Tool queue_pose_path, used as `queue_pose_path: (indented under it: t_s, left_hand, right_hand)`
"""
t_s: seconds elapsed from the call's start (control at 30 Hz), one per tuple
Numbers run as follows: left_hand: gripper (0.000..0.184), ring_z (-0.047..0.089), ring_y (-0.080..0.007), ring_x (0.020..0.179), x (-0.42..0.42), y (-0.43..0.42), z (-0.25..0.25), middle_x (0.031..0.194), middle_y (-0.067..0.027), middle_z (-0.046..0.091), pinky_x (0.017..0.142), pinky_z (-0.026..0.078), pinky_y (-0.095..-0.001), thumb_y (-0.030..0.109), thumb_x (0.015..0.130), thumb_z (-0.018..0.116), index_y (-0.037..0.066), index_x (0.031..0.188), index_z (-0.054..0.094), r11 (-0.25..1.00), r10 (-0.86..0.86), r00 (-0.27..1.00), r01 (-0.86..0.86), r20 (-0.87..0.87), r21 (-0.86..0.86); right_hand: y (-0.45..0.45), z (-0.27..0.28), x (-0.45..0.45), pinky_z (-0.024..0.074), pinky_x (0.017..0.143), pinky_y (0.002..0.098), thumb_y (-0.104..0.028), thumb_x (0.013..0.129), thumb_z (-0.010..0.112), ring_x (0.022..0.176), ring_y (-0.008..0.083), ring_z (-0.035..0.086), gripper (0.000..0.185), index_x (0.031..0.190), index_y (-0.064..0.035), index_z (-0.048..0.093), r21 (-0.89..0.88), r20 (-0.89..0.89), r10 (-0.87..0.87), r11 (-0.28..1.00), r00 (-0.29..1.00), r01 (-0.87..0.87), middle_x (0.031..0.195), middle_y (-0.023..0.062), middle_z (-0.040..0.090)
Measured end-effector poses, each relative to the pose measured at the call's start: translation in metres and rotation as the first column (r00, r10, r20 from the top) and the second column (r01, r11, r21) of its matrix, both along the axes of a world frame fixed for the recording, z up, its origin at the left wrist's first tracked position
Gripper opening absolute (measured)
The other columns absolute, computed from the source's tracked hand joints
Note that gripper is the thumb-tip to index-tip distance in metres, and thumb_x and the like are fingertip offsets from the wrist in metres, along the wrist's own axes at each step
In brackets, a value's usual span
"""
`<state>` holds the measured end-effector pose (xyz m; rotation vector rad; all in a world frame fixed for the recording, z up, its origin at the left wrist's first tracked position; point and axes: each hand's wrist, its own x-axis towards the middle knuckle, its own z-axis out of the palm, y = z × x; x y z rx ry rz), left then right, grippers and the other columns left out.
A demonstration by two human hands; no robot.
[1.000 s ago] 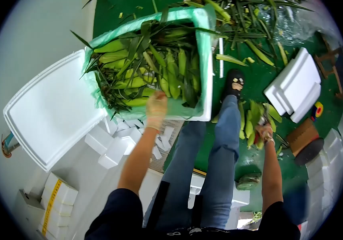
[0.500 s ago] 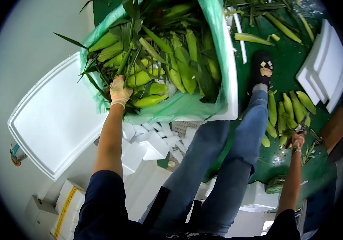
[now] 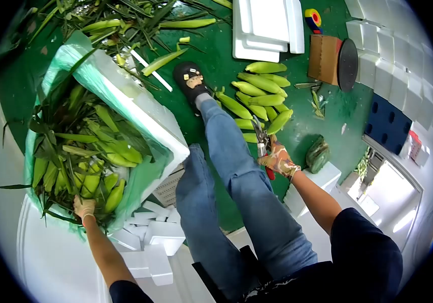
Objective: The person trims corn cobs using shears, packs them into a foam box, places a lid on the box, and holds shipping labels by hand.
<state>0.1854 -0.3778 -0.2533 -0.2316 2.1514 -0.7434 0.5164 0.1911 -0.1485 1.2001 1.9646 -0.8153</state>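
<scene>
1. The ears of corn (image 3: 91,182) in the foam box (image 3: 150,117) lie from 12 to 2 o'clock of the left hand (image 3: 84,207), the closest just beyond its fingers
2. That gloved hand reaches in at the near side of the heap, its fingertips sunk among long leaves (image 3: 44,126); whether they close on a stalk or merely rest there, I cannot tell
3. The right hand, (image 3: 278,159) also gloved, is wrapped around pruning shears (image 3: 261,142), blades pointing to 11 o'clock; its palm and fingers cover part of the red handles, and the gap between the blades is hard to make out
4. From the right hand, a pile of ears (image 3: 262,91) spreads over the green floor between 11 and 12 o'clock; the shears overlap its lowest ears
5. Leaves and the green liner (image 3: 145,178) hide the deeper contents of the box
6. At 12 o'clock of the pile stand white foam lids (image 3: 262,30); at 2 o'clock, a cardboard box (image 3: 322,59)
7. Strewn cut leaves (image 3: 125,17) at 10 o'clock of the pile run off the top edge, and the lower edge crops the left sleeve (image 3: 129,292)
</scene>
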Motion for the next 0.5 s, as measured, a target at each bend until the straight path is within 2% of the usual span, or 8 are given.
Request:
queue_pose_path:
  t_s: [0.1, 0.13, 0.2, 0.23, 0.3, 0.37, 0.43, 0.5]
  left_hand:
    - [0.067, 0.050, -0.0329, 0.111, 0.002, -0.010, 0.023, 0.121, -0.0128, 0.053, 0.095, 0.039, -0.0424, 0.027, 0.058, 0.070, 0.008, 0.119, 0.052, 0.963, -0.101, 0.991, 0.120, -0.093, 0.240]
    - [0.065, 0.051, -0.0338, 0.109, 0.002, -0.011, 0.035, 0.117, -0.0141, 0.055, 0.094, 0.039, -0.0422, 0.026, 0.058, 0.070, 0.007, 0.117, 0.053, 0.940, -0.072, 0.995, 0.090, -0.069, 0.330]
    - [0.059, 0.052, -0.0373, 0.102, 0.005, 0.022, 0.076, 0.107, -0.0182, 0.059, 0.089, 0.041, -0.0423, 0.023, 0.060, 0.071, 0.002, 0.113, 0.055, 0.833, -0.048, 0.996, 0.081, -0.073, 0.547]
    - [0.050, 0.055, -0.0323, 0.094, 0.015, 0.029, 0.085, 0.097, -0.0169, 0.061, 0.084, 0.043, -0.0368, 0.017, 0.064, 0.068, -0.002, 0.108, 0.053, 0.748, 0.036, 0.979, 0.105, -0.199, 0.656]
    - [0.043, 0.054, -0.0233, 0.082, 0.016, 0.061, 0.138, 0.090, -0.0128, 0.059, 0.076, 0.044, -0.0310, 0.012, 0.068, 0.065, -0.003, 0.105, 0.052, 0.522, 0.331, 0.936, -0.287, 0.120, 0.803]
    - [0.039, 0.050, -0.0168, 0.076, 0.022, 0.093, 0.198, 0.087, -0.0076, 0.055, 0.070, 0.043, -0.0268, 0.008, 0.070, 0.062, -0.001, 0.106, 0.051, 0.437, 0.413, 0.906, -0.288, 0.094, 0.852]
    - [0.042, 0.051, -0.0157, 0.076, 0.026, 0.112, 0.245, 0.088, -0.0061, 0.054, 0.072, 0.043, -0.0273, 0.007, 0.072, 0.062, 0.000, 0.111, 0.050, 0.277, 0.392, 0.920, -0.127, 0.008, 0.953]
    - [0.047, 0.050, -0.0168, 0.093, 0.008, 0.137, 0.283, 0.103, -0.0101, 0.053, 0.084, 0.041, -0.0278, 0.007, 0.073, 0.062, 0.000, 0.118, 0.047, 0.320, 0.255, 0.966, -0.051, -0.034, 0.946]
  right_hand:
    - [0.002, 0.017, 0.002, 0.0489, 0.074, 0.0380, -0.022, 0.061, 0.075, 0.087, 0.0349, 0.060, 0.062, 0.109, 0.0011, 0.043, 0.029, 0.272, -0.187, 0.982, 0.944, 0.186, 0.095, 0.0215, 0.060]
    - [-0.002, 0.011, 0.024, 0.0464, 0.066, 0.0368, -0.020, 0.060, 0.072, 0.073, 0.0287, 0.056, 0.056, 0.104, -0.0014, 0.042, 0.047, 0.136, -0.199, 0.980, 0.971, 0.194, 0.081, 0.0171, 0.057]
    - [-0.005, 0.025, 0.023, 0.0460, 0.065, 0.0359, -0.019, 0.060, 0.071, 0.072, 0.0279, 0.055, 0.054, 0.102, -0.0015, 0.042, 0.025, 0.136, -0.187, 0.982, 0.973, 0.186, 0.080, 0.0167, 0.057]
    - [-0.003, 0.034, 0.021, 0.0456, 0.065, 0.0351, -0.019, 0.061, 0.070, 0.070, 0.0270, 0.054, 0.053, 0.101, -0.0016, 0.041, 0.010, 0.131, -0.166, 0.986, 0.977, 0.166, 0.079, 0.0164, 0.056]
    - [-0.004, 0.061, 0.018, 0.0450, 0.064, 0.0342, -0.018, 0.060, 0.070, 0.068, 0.0259, 0.051, 0.052, 0.099, -0.0017, 0.040, 0.022, 0.124, -0.150, 0.989, 0.981, 0.148, 0.079, 0.0160, 0.055]
    - [-0.005, 0.089, 0.005, 0.0473, 0.075, 0.0386, -0.023, 0.059, 0.075, 0.086, 0.0345, 0.059, 0.060, 0.103, 0.0026, 0.042, -0.066, 0.187, -0.144, 0.985, 0.972, 0.159, 0.091, 0.0230, 0.058]
    - [-0.006, 0.100, 0.010, 0.0473, 0.075, 0.0388, -0.024, 0.059, 0.075, 0.086, 0.0350, 0.059, 0.062, 0.104, 0.0026, 0.041, -0.089, 0.140, -0.181, 0.977, 0.973, 0.195, 0.089, 0.0220, 0.058]
    - [-0.008, 0.122, -0.012, 0.0470, 0.076, 0.0388, -0.025, 0.058, 0.076, 0.089, 0.0353, 0.058, 0.065, 0.105, 0.0024, 0.039, -0.054, 0.147, -0.175, 0.981, 0.974, 0.184, 0.093, 0.0226, 0.056]
